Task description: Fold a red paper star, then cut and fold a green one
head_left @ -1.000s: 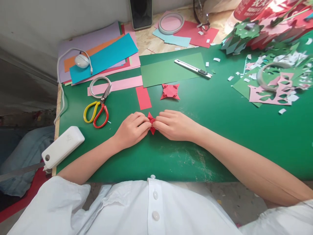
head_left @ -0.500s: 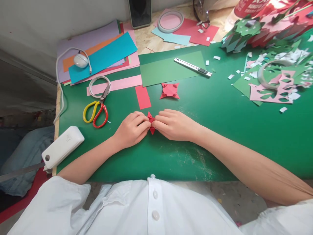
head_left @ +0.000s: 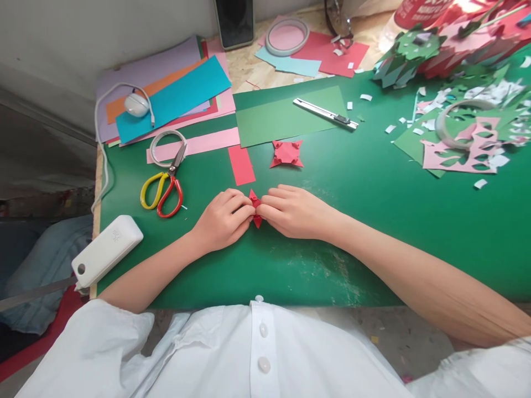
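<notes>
Between my fingertips is a small folded red paper piece (head_left: 258, 223), its pointed tips showing above and below them. My left hand (head_left: 226, 218) pinches its left side, and my right hand (head_left: 292, 213) pinches the right side. Most of its middle is hidden by my fingers. Just beyond my hands lies a second folded red paper piece (head_left: 287, 153) with four-cornered points and curled bits near each corner. A flat red paper rectangle (head_left: 241, 166) rests to its left.
Scissors (head_left: 171, 179) with yellow and red handles lie left, touching a tape roll (head_left: 155, 155). A utility knife (head_left: 326, 114) rests on green paper (head_left: 269, 119). A white power bank (head_left: 108, 250) sits at the left edge. Pink and green cut scraps (head_left: 448, 157) litter the right.
Both hands keep the same pinch on the folded red paper piece. Only a slight shift of the whole view shows.
</notes>
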A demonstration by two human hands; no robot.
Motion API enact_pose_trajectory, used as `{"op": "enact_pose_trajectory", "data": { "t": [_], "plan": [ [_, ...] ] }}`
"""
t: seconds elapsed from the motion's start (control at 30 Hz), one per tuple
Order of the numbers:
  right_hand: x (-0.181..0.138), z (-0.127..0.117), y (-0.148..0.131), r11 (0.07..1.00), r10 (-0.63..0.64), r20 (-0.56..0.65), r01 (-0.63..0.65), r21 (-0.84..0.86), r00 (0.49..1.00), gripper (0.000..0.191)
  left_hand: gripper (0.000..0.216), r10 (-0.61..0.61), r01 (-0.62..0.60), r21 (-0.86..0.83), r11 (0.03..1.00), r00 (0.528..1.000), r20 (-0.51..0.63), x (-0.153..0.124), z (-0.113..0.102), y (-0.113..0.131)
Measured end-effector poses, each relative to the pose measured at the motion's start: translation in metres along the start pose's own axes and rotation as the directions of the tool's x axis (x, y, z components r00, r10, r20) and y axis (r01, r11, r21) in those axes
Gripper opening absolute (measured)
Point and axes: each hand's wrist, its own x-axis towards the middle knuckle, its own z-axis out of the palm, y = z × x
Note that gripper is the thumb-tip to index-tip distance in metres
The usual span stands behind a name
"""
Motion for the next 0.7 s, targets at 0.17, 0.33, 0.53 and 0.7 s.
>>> {"op": "enact_pose_trajectory", "data": {
  "t": [0.17,0.33,0.53,0.7],
  "plan": [
    [-0.0005,0.0007,-0.0005,1.000,0.006,0.009,-0.006,0.003,1.000,0.018,0.008,-0.007,0.007,-0.012,1.000,1.000,0.001,-0.0003,-0.0004,0.0007],
    [0.0000,-0.0001,-0.0008,1.000,0.010,0.018,-0.010,0.002,1.000,0.020,0.010,-0.015,0.015,-0.023,1.000,1.000,0.006,-0.0010,0.0005,0.0004],
    [0.0006,-0.0001,-0.0012,1.000,0.016,0.013,-0.016,0.004,1.000,0.020,0.009,-0.007,0.007,-0.010,1.000,1.000,0.009,-0.0011,0.0005,0.0000],
    [0.0005,0.0001,-0.0019,1.000,0.018,0.013,-0.018,0.001,1.000,0.019,0.009,-0.012,0.012,-0.007,1.000,1.000,0.012,-0.0008,0.0001,0.0002]
  ]
}}
